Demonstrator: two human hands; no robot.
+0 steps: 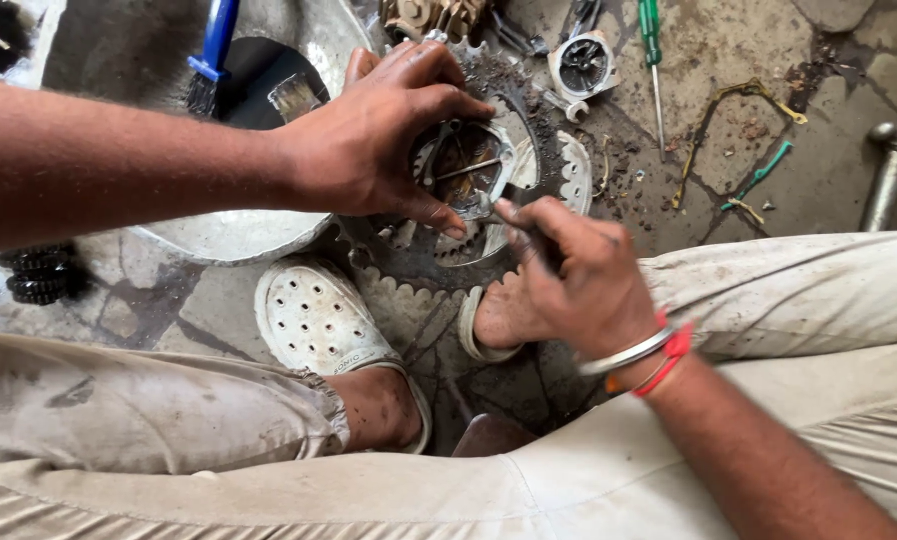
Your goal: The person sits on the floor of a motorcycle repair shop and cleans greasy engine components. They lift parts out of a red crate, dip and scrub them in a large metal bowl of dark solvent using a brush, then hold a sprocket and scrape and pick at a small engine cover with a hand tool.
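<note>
Cracked, greasy concrete floor (pixel 729 160) fills head view; person squats, pale shoes at centre.

Left hand (pixel 369 140), upper centre, clamps round metal hub (pixel 469 165) seated in large toothed sprocket (pixel 439 255) on floor.

Right hand (pixel 569 285), centre, pinches thin dark tool (pixel 529 235), tip at hub's lower edge; blurred.

Judgement: work mid-way, hub not yet out of sprocket, loose parts scattered.

Packages, labels, signs: none readable.

Blue-handled brush (pixel 212 55) in metal basin (pixel 239 235), upper left. Green screwdriver (pixel 653 50), top right.

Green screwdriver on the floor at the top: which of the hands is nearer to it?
Right. The right hand works at the sprocket hub, below and left of the green screwdriver. The left hand grips the hub farther left, with the hub between it and the screwdriver.
</note>
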